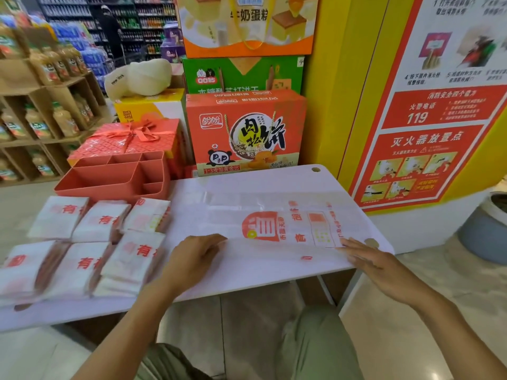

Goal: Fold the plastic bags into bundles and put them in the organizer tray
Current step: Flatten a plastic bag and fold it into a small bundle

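Note:
A clear plastic bag (285, 229) with red print lies flat across the white table (247, 281). My left hand (192, 256) rests on the bag's near left part, fingers bent down onto it. My right hand (375, 261) lies flat with straight fingers on the bag's near right edge. Several folded bag bundles (96, 242) with red characters sit in two rows on the table's left side. The red organizer tray (115, 176), with several compartments, stands behind the bundles and holds nothing that I can see.
A red gift box (129, 138) with a ribbon and an orange snack carton (244, 133) stand behind the tray and table. Stacked cartons rise above them. A yellow wall with red posters (428, 133) is to the right, a grey bin (485, 229) beside it.

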`<action>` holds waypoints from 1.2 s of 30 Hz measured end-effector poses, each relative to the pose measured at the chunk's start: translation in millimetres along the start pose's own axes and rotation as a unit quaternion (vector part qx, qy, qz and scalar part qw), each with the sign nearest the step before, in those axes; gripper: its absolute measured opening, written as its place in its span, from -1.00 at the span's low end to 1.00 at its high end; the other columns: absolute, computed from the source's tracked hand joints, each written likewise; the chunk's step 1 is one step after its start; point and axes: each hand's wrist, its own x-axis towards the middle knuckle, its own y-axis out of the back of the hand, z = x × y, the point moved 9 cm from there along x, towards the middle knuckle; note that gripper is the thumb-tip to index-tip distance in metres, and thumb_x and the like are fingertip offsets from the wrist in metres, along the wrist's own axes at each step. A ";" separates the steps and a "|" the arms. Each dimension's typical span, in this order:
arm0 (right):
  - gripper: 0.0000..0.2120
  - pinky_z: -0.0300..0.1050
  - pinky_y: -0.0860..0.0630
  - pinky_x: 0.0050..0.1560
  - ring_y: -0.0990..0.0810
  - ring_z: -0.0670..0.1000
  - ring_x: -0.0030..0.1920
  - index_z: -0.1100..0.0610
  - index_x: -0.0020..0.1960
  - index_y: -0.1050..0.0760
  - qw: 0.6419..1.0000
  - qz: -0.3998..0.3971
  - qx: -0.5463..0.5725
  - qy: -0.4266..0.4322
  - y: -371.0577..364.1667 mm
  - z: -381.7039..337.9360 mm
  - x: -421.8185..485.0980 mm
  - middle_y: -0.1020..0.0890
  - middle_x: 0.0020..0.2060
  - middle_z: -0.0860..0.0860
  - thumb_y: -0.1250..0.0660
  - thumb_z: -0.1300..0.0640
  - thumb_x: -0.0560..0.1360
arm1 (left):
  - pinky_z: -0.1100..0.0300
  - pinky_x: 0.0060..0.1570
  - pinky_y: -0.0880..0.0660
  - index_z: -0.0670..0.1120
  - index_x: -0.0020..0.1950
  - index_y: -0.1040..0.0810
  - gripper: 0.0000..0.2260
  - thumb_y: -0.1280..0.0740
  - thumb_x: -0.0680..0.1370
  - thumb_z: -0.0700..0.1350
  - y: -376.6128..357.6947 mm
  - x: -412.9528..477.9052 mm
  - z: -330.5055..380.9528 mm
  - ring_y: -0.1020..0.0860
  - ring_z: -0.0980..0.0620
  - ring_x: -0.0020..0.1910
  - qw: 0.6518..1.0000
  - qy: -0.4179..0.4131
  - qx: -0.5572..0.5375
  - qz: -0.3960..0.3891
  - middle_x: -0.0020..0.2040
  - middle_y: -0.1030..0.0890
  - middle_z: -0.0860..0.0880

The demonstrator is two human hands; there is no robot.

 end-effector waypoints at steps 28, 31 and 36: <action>-0.91 -0.12 -0.60 -0.07 -0.65 0.08 0.10 0.02 0.11 -0.56 0.957 0.253 -0.093 -0.104 55.2 28.8 17.9 -0.67 0.11 0.01 -0.36 0.11 0.61 | 0.03 0.09 -0.59 0.01 0.29 -0.60 -0.73 -0.35 0.59 -0.11 0.0 23.4 89.9 -0.52 -0.07 0.23 0.984 -0.144 0.092 0.055 0.27 -0.55 -0.02; -0.88 -0.13 -0.59 -0.08 -0.65 0.08 0.11 0.03 0.14 -0.57 0.954 0.260 -0.104 -0.106 53.2 28.4 18.7 -0.67 0.12 0.01 -0.36 0.11 0.61 | 0.10 0.36 -0.44 0.09 0.45 -0.46 -0.65 -0.20 0.66 0.03 -24.9 6.2 128.1 -0.39 0.04 0.41 0.983 -0.179 0.044 -0.019 0.44 -0.44 0.06; -0.84 -0.12 -0.59 -0.04 -0.63 0.09 0.14 0.05 0.19 -0.57 0.951 0.272 -0.112 -0.097 51.4 31.5 14.6 -0.65 0.15 0.03 -0.36 0.14 0.61 | -0.08 0.59 -0.12 0.15 0.61 -0.15 -0.51 -0.01 0.68 0.21 -76.2 8.4 104.1 -0.10 -0.02 0.62 0.982 -0.080 0.075 -0.151 0.63 -0.17 0.07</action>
